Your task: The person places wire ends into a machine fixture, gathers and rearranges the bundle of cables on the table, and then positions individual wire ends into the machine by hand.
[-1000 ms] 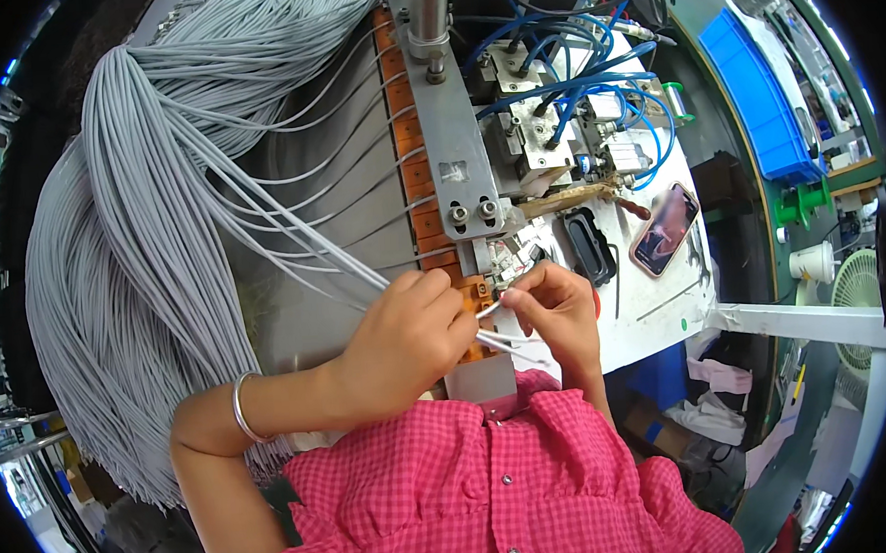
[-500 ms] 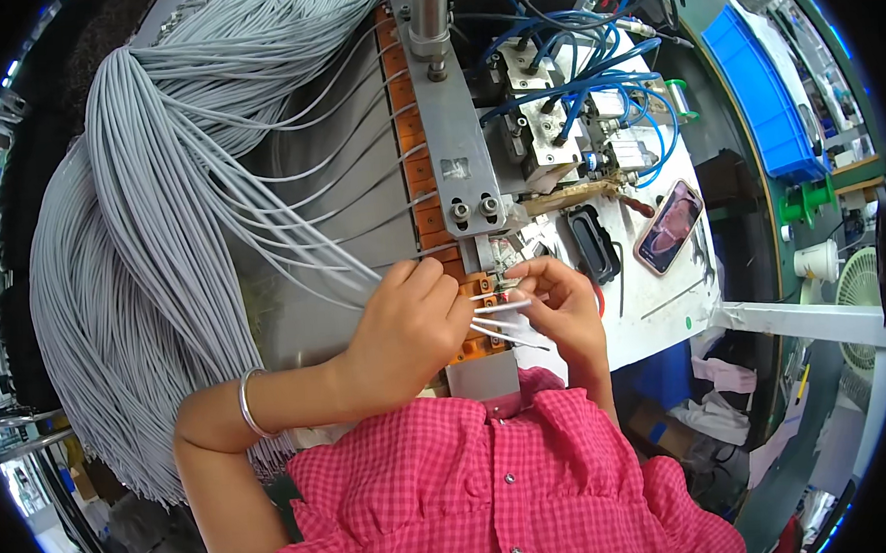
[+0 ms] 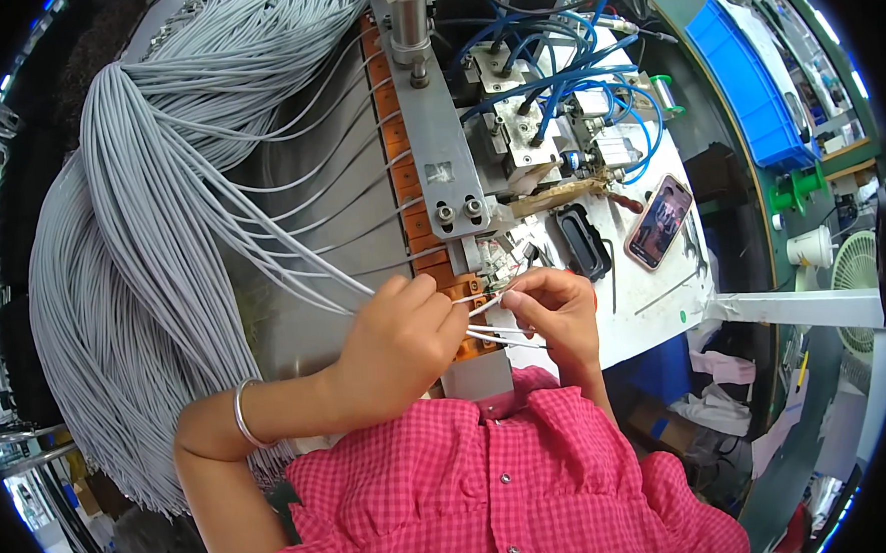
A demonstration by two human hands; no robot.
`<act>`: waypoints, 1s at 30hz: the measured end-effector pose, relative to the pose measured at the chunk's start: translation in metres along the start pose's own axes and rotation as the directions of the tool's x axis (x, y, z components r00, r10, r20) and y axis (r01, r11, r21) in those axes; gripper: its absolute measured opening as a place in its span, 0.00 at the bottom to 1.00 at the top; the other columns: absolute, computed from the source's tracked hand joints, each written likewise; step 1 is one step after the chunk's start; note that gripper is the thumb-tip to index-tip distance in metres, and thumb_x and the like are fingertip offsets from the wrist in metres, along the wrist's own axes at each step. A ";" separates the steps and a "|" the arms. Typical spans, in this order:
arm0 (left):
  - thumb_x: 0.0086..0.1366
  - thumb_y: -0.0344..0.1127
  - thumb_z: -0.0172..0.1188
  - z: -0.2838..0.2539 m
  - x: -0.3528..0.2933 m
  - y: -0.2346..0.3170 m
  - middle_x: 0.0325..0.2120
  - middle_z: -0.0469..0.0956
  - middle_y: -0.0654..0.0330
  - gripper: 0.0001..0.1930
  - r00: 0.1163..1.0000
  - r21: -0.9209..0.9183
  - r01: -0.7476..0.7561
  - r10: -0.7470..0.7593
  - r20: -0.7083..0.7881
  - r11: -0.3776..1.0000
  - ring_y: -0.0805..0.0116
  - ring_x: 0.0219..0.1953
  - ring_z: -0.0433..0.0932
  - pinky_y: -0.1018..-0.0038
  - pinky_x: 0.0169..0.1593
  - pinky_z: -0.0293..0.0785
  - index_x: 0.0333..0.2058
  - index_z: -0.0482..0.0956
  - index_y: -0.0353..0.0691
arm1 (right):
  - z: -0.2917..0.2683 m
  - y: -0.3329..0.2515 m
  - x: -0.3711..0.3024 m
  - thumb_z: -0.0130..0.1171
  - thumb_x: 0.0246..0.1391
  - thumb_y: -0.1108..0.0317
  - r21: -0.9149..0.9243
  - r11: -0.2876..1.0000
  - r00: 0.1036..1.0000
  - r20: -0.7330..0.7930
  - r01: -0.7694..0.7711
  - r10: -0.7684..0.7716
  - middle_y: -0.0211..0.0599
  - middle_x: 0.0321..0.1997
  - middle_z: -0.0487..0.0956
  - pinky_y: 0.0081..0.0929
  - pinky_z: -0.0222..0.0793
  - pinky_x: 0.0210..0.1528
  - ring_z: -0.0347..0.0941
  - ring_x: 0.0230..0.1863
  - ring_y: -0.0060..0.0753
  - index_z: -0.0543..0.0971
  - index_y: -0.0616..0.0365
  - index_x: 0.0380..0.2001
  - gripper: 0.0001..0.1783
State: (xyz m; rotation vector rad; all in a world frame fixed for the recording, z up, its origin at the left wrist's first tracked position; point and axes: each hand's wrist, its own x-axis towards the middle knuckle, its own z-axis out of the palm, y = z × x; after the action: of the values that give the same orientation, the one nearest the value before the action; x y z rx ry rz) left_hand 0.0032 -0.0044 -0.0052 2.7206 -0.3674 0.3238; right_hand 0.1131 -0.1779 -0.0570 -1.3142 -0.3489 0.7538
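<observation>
Left hand (image 3: 403, 334) was closed around several thin, light-grey, round cables (image 3: 324, 271), their pale ends sticking out to the right of the fist. Right hand (image 3: 557, 316), just right of it, had thumb and forefinger pinched on one pale cable end (image 3: 487, 304), tip hidden. Both hands were at the near end of a row of orange rectangular blocks (image 3: 392, 129). Farther, a long flat grey metal bar (image 3: 431, 142) ran along the row's right side. Left: big draped light-grey cable bundle (image 3: 138, 192). Right, on a white tabletop (image 3: 655, 315): black oblong tray (image 3: 585, 241), pink-edged phone (image 3: 659, 222). Far right: blue rectangular plastic bin (image 3: 751, 85).
</observation>
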 end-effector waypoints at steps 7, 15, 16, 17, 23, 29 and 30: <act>0.39 0.26 0.56 -0.001 0.001 0.000 0.18 0.65 0.60 0.06 0.999 0.040 0.045 -0.045 -0.015 0.998 0.64 0.26 0.65 0.70 0.29 0.59 0.20 0.69 0.38 | 0.002 -0.002 0.000 0.58 0.48 0.80 0.027 0.998 0.998 -0.006 -0.061 0.061 0.36 0.24 0.78 0.12 0.59 0.16 0.66 0.17 0.14 0.78 0.67 0.29 0.03; 0.39 0.24 0.57 -0.004 0.001 -0.001 0.18 0.64 0.60 0.08 0.997 -0.033 0.074 -0.075 -0.027 0.997 0.62 0.25 0.64 0.69 0.30 0.58 0.20 0.68 0.39 | 0.006 -0.009 -0.003 0.57 0.48 0.82 -0.040 0.999 0.999 0.044 0.022 -0.020 0.38 0.25 0.78 0.12 0.61 0.17 0.68 0.18 0.16 0.79 0.68 0.30 0.05; 0.39 0.24 0.57 -0.003 0.001 -0.001 0.18 0.64 0.60 0.08 0.997 -0.032 0.071 -0.072 -0.026 0.997 0.62 0.25 0.64 0.69 0.30 0.58 0.19 0.67 0.39 | 0.007 -0.009 -0.004 0.57 0.47 0.82 -0.059 0.997 0.998 0.040 0.042 -0.039 0.38 0.25 0.79 0.12 0.61 0.18 0.69 0.18 0.16 0.79 0.68 0.31 0.05; 0.39 0.24 0.57 -0.003 0.001 -0.001 0.18 0.64 0.60 0.08 0.997 -0.033 0.071 -0.071 -0.026 0.997 0.62 0.25 0.64 0.69 0.30 0.58 0.19 0.67 0.39 | 0.007 -0.009 -0.004 0.57 0.47 0.83 -0.078 0.995 0.998 0.036 0.061 -0.058 0.39 0.25 0.79 0.12 0.62 0.18 0.69 0.18 0.17 0.79 0.69 0.31 0.06; 0.38 0.25 0.57 -0.003 0.002 -0.003 0.18 0.64 0.60 0.08 0.997 -0.034 0.073 -0.074 -0.031 0.997 0.62 0.26 0.65 0.69 0.30 0.58 0.19 0.67 0.40 | 0.004 -0.006 -0.004 0.59 0.49 0.79 0.028 1.000 0.998 0.056 0.004 -0.005 0.34 0.25 0.79 0.10 0.63 0.18 0.70 0.19 0.13 0.79 0.67 0.32 0.06; 0.40 0.24 0.56 -0.003 0.005 -0.002 0.18 0.64 0.60 0.07 0.996 -0.127 0.041 -0.051 -0.074 0.991 0.62 0.26 0.64 0.68 0.30 0.57 0.20 0.68 0.39 | -0.006 -0.010 0.002 0.59 0.47 0.81 0.185 0.964 0.931 0.345 -0.192 0.119 0.39 0.25 0.78 0.12 0.63 0.17 0.69 0.18 0.17 0.78 0.68 0.30 0.04; 0.40 0.24 0.56 -0.003 0.005 -0.002 0.19 0.64 0.60 0.06 0.997 -0.109 0.051 -0.057 -0.049 0.993 0.62 0.26 0.64 0.68 0.30 0.57 0.20 0.68 0.39 | -0.006 -0.010 0.002 0.59 0.46 0.82 0.254 0.932 0.893 0.431 -0.260 0.131 0.42 0.25 0.78 0.13 0.62 0.16 0.69 0.17 0.19 0.78 0.68 0.29 0.04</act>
State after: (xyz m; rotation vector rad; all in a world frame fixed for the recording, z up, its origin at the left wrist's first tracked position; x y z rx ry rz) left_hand 0.0078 -0.0024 -0.0017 2.6063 -0.2874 0.3486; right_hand 0.1212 -0.1812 -0.0491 -0.8986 -0.4143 1.2141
